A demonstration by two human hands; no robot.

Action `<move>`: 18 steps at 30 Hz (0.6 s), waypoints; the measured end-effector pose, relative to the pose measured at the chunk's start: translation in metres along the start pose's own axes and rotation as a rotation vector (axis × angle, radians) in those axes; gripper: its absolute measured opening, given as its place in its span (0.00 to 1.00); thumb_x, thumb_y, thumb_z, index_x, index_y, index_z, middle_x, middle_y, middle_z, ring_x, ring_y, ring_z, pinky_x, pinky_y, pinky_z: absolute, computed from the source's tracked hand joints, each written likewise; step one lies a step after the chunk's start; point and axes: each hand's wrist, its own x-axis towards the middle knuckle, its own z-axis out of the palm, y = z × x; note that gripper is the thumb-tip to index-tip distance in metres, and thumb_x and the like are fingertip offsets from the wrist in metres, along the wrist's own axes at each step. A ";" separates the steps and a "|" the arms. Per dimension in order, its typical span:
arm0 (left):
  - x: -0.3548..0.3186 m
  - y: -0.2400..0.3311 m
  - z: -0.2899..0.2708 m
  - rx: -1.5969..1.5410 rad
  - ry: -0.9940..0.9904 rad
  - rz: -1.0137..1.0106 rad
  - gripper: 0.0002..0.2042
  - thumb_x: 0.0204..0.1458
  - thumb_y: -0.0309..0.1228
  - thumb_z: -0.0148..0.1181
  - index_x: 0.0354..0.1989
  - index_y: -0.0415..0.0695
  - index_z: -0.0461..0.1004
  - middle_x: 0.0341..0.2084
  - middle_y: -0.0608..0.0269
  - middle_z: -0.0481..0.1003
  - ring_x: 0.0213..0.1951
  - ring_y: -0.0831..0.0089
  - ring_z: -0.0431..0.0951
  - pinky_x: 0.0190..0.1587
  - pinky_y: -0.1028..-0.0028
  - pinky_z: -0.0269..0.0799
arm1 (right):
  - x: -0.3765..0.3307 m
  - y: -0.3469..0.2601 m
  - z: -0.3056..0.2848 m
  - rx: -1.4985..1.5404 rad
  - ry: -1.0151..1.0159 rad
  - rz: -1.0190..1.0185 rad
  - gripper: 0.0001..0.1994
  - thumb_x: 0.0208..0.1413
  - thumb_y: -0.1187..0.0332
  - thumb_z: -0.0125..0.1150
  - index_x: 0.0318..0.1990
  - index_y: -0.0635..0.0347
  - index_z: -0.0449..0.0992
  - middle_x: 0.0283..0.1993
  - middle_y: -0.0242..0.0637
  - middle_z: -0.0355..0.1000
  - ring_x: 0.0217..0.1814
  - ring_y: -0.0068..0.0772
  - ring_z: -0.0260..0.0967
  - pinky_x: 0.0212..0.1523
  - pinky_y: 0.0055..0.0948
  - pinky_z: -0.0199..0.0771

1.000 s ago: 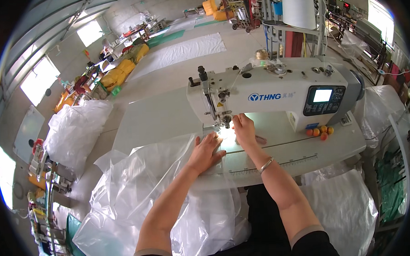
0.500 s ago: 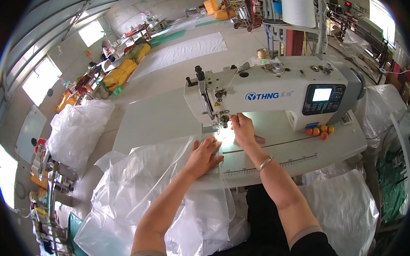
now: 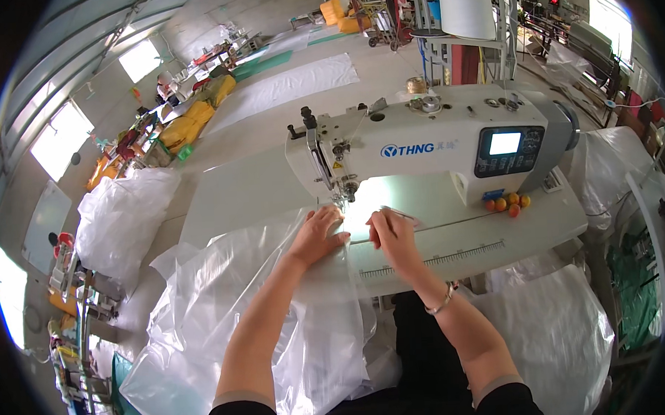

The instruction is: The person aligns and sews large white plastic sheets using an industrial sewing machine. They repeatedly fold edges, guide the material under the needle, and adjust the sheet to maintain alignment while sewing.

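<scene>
My left hand [image 3: 317, 236] lies on a clear plastic sheet [image 3: 225, 286] just left of the sewing machine's needle area, fingers extended and thumb apart. The sheet hangs over the table's front edge in loose folds. To the right of the needle, my right hand [image 3: 395, 238] is above the machine bed, its fingers curled together; what they hold is hidden. A thin, small item [image 3: 404, 218] shows beside its knuckles, and I cannot tell whether the hand holds it. The white sewing machine [image 3: 419, 141] has its lamp lit over the bed.
Several small orange-red fruits [image 3: 512, 201] sit on the table by the machine's base. More plastic sheeting [image 3: 549, 331] hangs at the right front. A bulky plastic bundle [image 3: 121, 217] stands at the left. Behind the machine is a large white thread cone [image 3: 466, 12]. Another person [image 3: 165, 89] is far left.
My right hand has drawn back from the needle, toward me. My left hand has stayed on the sheet by the needle. The whole view has shifted slightly.
</scene>
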 end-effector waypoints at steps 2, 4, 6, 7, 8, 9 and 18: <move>-0.014 0.003 -0.001 -0.077 0.089 -0.044 0.20 0.50 0.36 0.63 0.50 0.42 0.70 0.54 0.55 0.69 0.56 0.56 0.68 0.58 0.63 0.61 | -0.042 -0.006 -0.006 -0.003 -0.078 0.053 0.16 0.64 0.62 0.50 0.30 0.66 0.73 0.17 0.30 0.66 0.18 0.15 0.61 0.19 0.20 0.61; -0.034 0.040 -0.007 -0.201 0.214 -0.088 0.20 0.50 0.29 0.62 0.52 0.38 0.69 0.54 0.51 0.68 0.56 0.52 0.68 0.56 0.61 0.65 | -0.087 0.002 -0.022 -0.005 -0.127 0.144 0.14 0.63 0.63 0.52 0.30 0.66 0.73 0.18 0.29 0.67 0.19 0.14 0.62 0.20 0.19 0.61; -0.082 0.100 -0.016 -0.222 0.270 -0.064 0.21 0.50 0.26 0.62 0.53 0.37 0.68 0.56 0.50 0.66 0.56 0.51 0.68 0.55 0.61 0.66 | -0.130 0.018 -0.034 0.081 -0.153 0.269 0.13 0.63 0.64 0.53 0.31 0.66 0.73 0.20 0.29 0.67 0.20 0.14 0.62 0.21 0.18 0.62; -0.113 0.130 -0.011 -0.341 0.233 -0.128 0.22 0.49 0.25 0.62 0.53 0.37 0.67 0.57 0.49 0.64 0.57 0.49 0.66 0.56 0.60 0.65 | -0.150 0.027 -0.039 0.111 -0.143 0.318 0.13 0.62 0.64 0.54 0.32 0.66 0.73 0.21 0.29 0.68 0.21 0.14 0.63 0.22 0.18 0.62; -0.153 0.152 -0.005 -0.289 0.173 -0.133 0.24 0.47 0.26 0.65 0.53 0.36 0.67 0.57 0.47 0.63 0.58 0.47 0.65 0.57 0.58 0.65 | -0.169 0.036 -0.040 0.149 -0.149 0.367 0.12 0.62 0.65 0.54 0.32 0.66 0.73 0.21 0.28 0.68 0.21 0.14 0.63 0.23 0.18 0.63; -0.195 0.167 0.012 -0.278 0.161 -0.107 0.26 0.44 0.27 0.67 0.53 0.37 0.67 0.57 0.46 0.63 0.58 0.46 0.64 0.57 0.57 0.64 | -0.184 0.045 -0.041 0.181 -0.161 0.406 0.11 0.62 0.65 0.55 0.33 0.66 0.73 0.22 0.28 0.68 0.22 0.14 0.63 0.23 0.17 0.63; -0.374 0.192 0.062 0.136 0.075 -0.539 0.19 0.43 0.27 0.64 0.46 0.43 0.71 0.46 0.56 0.70 0.51 0.55 0.69 0.48 0.60 0.67 | -0.257 0.050 -0.005 0.092 -0.393 0.384 0.09 0.53 0.71 0.64 0.40 0.65 0.75 0.32 0.31 0.72 0.36 0.20 0.71 0.36 0.23 0.71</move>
